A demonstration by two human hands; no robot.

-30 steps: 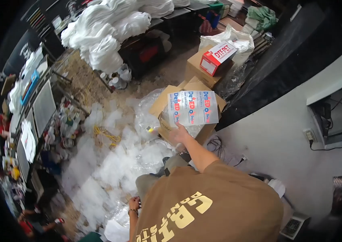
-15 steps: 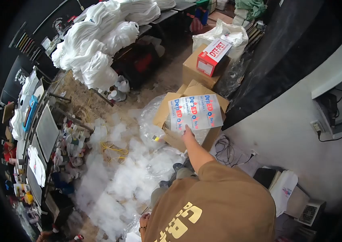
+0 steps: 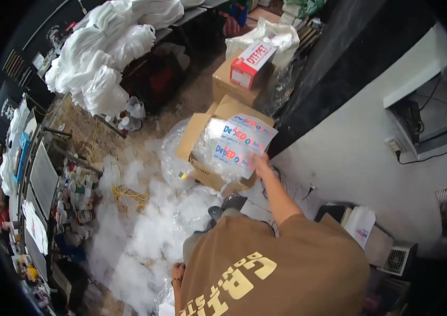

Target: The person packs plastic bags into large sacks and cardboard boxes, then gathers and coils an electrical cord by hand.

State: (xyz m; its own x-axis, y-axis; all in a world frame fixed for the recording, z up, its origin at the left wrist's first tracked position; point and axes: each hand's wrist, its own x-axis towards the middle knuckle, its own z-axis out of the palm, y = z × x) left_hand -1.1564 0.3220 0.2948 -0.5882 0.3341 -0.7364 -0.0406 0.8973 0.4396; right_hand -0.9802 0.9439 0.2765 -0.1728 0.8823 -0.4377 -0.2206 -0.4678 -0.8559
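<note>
My right hand (image 3: 260, 164) grips the lower right edge of a printed transfer sheet (image 3: 242, 145), which carries rows of blue and red "DepED" lettering. The sheet hangs tilted over an open cardboard box (image 3: 192, 138). Clear plastic wrap (image 3: 210, 139) shows inside the box, left of the sheet. Down by my left side is my left hand (image 3: 178, 272), small in view, its fingers curled and no object visible in them.
A red and white "DTF PET" box (image 3: 250, 66) sits on a second carton (image 3: 229, 89) behind. Clear plastic and white cloudy material (image 3: 150, 231) cover the floor. White garments (image 3: 102, 52) are piled at upper left. A yellow cord (image 3: 128, 196) and several containers (image 3: 78, 192) lie left.
My right hand has moved to the sheet's right edge and the sheet has turned, its rows now slanting down to the right. More of the box's inside shows. The whole view has shifted.
</note>
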